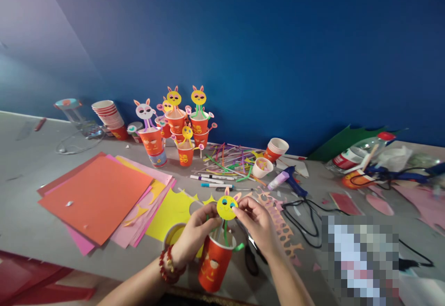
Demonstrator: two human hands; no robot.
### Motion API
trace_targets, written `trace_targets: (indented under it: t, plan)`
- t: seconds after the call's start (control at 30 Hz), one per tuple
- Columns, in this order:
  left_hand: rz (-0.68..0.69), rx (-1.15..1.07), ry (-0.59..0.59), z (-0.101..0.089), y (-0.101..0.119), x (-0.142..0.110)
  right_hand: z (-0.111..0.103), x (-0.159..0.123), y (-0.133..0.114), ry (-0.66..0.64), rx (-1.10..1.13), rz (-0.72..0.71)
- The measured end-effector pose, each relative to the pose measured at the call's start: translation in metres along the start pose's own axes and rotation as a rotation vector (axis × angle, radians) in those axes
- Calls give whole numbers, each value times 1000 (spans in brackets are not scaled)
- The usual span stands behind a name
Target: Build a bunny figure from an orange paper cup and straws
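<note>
No wording is legible. Gold characters, too small to make out, stand on the front red cup (185,157) of the cluster; the nearest cup (214,265) bears tiny gold marks, and the bottle (371,146) has a blurred red-and-white label (344,159).

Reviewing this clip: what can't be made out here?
All in the head view:
Left hand: some fingertips, hidden behind the yellow rabbit face.
Front red cup: its inside bottom, hidden by its own wall.
Pixelated patch, lower right: covers whatever lies there.
Blue-capped marker: any lettering, too small.
Red material: cut off by the left edge.
</note>
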State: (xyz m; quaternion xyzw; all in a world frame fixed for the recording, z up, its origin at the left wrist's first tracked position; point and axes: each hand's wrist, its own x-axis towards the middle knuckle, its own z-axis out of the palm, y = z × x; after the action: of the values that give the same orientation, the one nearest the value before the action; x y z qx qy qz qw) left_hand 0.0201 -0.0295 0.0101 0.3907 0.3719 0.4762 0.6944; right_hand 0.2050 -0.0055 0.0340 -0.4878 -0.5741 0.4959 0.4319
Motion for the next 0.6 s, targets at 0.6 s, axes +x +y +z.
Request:
trace_targets:
  t: [0.6]
  plan:
    - [21, -50, 29, 3, 0, -1, 1, -4, -1, 28, -152, -138]
